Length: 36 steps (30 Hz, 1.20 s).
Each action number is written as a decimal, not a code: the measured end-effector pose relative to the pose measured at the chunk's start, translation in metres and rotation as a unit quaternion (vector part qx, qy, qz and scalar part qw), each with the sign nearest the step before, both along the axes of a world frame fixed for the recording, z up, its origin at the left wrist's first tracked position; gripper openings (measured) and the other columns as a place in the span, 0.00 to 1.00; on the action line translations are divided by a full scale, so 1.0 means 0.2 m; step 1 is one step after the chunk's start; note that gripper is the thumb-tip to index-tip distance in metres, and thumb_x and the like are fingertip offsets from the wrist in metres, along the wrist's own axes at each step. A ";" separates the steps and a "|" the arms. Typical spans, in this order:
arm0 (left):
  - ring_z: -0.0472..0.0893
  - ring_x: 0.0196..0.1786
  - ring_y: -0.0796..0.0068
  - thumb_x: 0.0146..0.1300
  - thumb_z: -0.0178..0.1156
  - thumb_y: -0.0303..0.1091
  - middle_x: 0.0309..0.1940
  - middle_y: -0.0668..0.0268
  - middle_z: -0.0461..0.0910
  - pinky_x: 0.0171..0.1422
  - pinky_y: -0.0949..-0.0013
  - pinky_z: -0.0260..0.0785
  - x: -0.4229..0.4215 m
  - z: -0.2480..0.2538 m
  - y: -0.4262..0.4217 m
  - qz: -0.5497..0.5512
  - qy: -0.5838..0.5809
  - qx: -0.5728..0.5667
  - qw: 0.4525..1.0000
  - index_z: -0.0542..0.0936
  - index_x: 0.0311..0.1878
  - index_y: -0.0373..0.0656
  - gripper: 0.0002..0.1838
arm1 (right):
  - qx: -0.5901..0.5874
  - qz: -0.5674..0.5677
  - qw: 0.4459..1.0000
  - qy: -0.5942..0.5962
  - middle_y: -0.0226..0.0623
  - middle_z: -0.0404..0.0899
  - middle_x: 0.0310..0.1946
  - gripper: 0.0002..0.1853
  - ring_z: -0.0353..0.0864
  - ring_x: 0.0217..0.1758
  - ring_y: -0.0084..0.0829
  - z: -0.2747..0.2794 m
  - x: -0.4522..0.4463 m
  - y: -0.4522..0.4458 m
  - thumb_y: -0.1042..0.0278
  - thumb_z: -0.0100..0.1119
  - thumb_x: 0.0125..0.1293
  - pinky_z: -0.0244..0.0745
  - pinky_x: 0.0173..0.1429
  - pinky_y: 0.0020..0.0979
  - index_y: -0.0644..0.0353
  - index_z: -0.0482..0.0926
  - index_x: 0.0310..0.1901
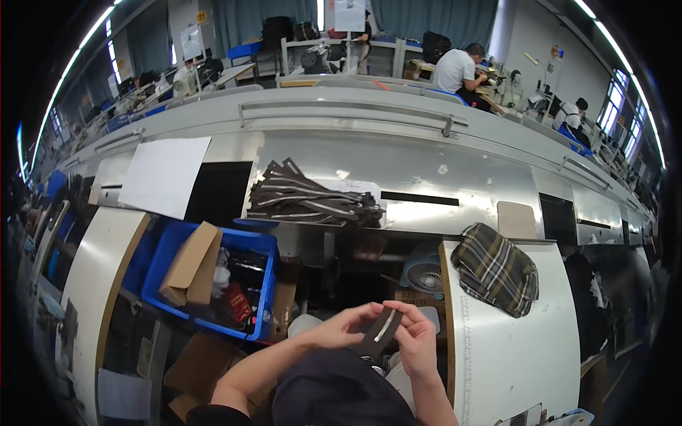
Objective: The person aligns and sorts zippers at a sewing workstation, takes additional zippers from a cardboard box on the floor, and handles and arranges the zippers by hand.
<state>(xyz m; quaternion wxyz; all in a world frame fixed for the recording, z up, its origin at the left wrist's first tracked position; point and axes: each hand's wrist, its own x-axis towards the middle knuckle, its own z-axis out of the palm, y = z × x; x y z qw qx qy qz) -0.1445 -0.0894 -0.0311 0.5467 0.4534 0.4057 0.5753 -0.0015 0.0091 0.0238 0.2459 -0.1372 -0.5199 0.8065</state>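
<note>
A dark strip [382, 329] with a light line along it is held up in front of my body, between both hands. My left hand [342, 328] pinches it from the left side near its upper part. On the right, my right hand [415, 334] grips its top end between thumb and fingers. Below the hands, dark cloth [334, 390] covers my lap. Ahead of me, a pile of similar dark strips with light lines [309, 199] lies on the metal bench [426, 167].
A blue crate [268, 284] with a cardboard box [192, 266] stands at left. Plaid fabric [497, 268] lies on the white table [522, 355] at right. A small fan [425, 273] is under the bench. A co-worker in white [455, 71] sits beyond.
</note>
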 end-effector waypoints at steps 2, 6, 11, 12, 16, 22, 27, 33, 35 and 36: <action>0.72 0.44 0.84 0.66 0.52 0.31 0.37 0.69 0.74 0.49 0.80 0.63 0.18 -0.04 -0.09 0.078 -0.035 -0.047 0.995 0.70 0.50 0.37 0.12 | -0.015 -0.041 0.999 0.009 0.49 0.80 0.40 0.10 0.82 0.43 0.33 -0.01 -0.02 0.01 0.75 0.51 0.64 0.77 0.45 0.25 0.71 0.73 0.45; 0.65 0.26 0.88 0.69 0.46 0.36 0.22 0.77 0.67 0.32 0.82 0.59 0.18 -0.15 -0.26 0.157 -0.062 -0.079 0.982 0.74 0.37 0.37 0.13 | -0.021 -0.121 0.992 -0.034 0.49 0.81 0.31 0.14 0.83 0.31 0.31 -0.06 -0.04 0.08 0.64 0.47 0.69 0.73 0.26 0.19 0.70 0.74 0.37; 0.67 0.26 0.88 0.69 0.48 0.36 0.22 0.75 0.67 0.31 0.82 0.60 0.18 -0.11 -0.51 0.173 -0.030 -0.187 0.966 0.74 0.36 0.38 0.12 | -0.080 -0.184 0.979 -0.033 0.41 0.80 0.25 0.14 0.79 0.25 0.25 -0.19 -0.06 0.19 0.61 0.50 0.68 0.68 0.24 0.18 0.66 0.74 0.38; 0.67 0.26 0.88 0.69 0.48 0.36 0.22 0.75 0.67 0.31 0.82 0.60 0.17 -0.11 -0.55 0.182 -0.014 -0.192 0.964 0.74 0.36 0.38 0.12 | -0.081 -0.192 0.977 -0.035 0.40 0.80 0.25 0.14 0.79 0.25 0.24 -0.20 -0.06 0.21 0.61 0.50 0.68 0.68 0.24 0.18 0.65 0.74 0.38; 0.67 0.24 0.87 0.68 0.48 0.36 0.21 0.75 0.68 0.30 0.82 0.60 0.18 -0.12 -0.65 0.211 0.046 -0.211 0.953 0.73 0.34 0.37 0.12 | -0.073 -0.205 0.974 -0.058 0.40 0.81 0.29 0.13 0.80 0.28 0.24 -0.26 -0.05 0.23 0.60 0.51 0.67 0.68 0.25 0.18 0.64 0.74 0.38; 0.67 0.23 0.89 0.67 0.50 0.34 0.23 0.74 0.73 0.28 0.83 0.60 0.19 -0.08 -0.68 0.319 0.042 -0.183 0.929 0.76 0.41 0.37 0.10 | -0.166 -0.181 0.962 -0.118 0.48 0.81 0.35 0.13 0.82 0.32 0.29 -0.37 0.00 0.25 0.62 0.52 0.66 0.71 0.28 0.21 0.64 0.71 0.41; 0.73 0.25 0.86 0.61 0.55 0.24 0.28 0.67 0.76 0.29 0.82 0.65 0.07 -0.02 -0.72 0.449 0.027 -0.119 0.885 0.73 0.43 0.34 0.08 | -0.257 -0.070 0.954 -0.137 0.50 0.76 0.49 0.11 0.81 0.44 0.33 -0.53 0.09 0.31 0.66 0.51 0.65 0.75 0.34 0.23 0.62 0.69 0.45; 0.71 0.25 0.85 0.63 0.54 0.25 0.25 0.69 0.73 0.30 0.81 0.64 -0.28 0.27 -0.85 0.607 0.171 -0.012 0.776 0.72 0.42 0.36 0.06 | -0.160 0.116 0.967 -0.160 0.50 0.74 0.51 0.20 0.81 0.42 0.33 -0.34 -0.10 0.02 0.66 0.50 0.66 0.76 0.37 0.25 0.64 0.64 0.56; 0.71 0.25 0.85 0.63 0.53 0.25 0.23 0.70 0.72 0.30 0.81 0.64 -0.39 0.30 -0.92 0.639 0.222 0.004 0.737 0.72 0.43 0.36 0.06 | -0.154 0.145 0.967 -0.140 0.50 0.74 0.51 0.20 0.81 0.42 0.33 -0.32 -0.12 0.01 0.66 0.49 0.66 0.76 0.37 0.25 0.64 0.64 0.57; 0.70 0.25 0.85 0.63 0.53 0.26 0.22 0.70 0.72 0.30 0.81 0.64 -0.45 0.27 -0.95 0.642 0.244 0.004 0.726 0.72 0.43 0.36 0.06 | -0.152 0.159 0.967 -0.130 0.50 0.74 0.51 0.20 0.81 0.42 0.33 -0.32 -0.12 0.02 0.66 0.49 0.66 0.76 0.37 0.25 0.64 0.64 0.57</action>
